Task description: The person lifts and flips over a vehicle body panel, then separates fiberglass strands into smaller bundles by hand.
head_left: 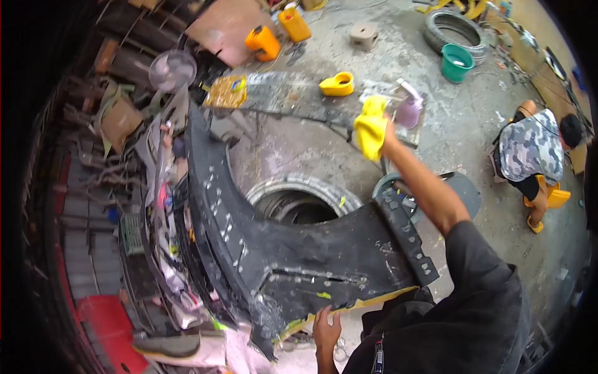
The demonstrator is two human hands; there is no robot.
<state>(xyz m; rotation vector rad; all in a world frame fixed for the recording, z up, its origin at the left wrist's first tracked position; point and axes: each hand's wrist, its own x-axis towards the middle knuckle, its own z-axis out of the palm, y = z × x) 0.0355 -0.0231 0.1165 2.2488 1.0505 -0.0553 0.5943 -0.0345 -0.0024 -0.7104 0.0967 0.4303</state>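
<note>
A yellow cloth (372,128) is bunched in my right hand (389,138), which is stretched out over the end of a narrow work plank (293,93). Just beyond that hand stands a spray bottle (408,112) with purple liquid. A large black car fender (311,246), marked with pale scuffs and spots, lies in front of me. My left hand (326,330) is by its near, yellowish edge, fingers apart and holding nothing; whether it touches the edge I cannot tell. On the plank sits a yellow ring-shaped object (337,84).
Below the fender lies a tire (305,187), beside a bucket (389,187). Further off are a green bucket (457,63), another tire (458,31) and orange jerrycans (263,43). A person in a camouflage shirt (531,146) sits at right. Car parts and a fan (172,70) crowd the left.
</note>
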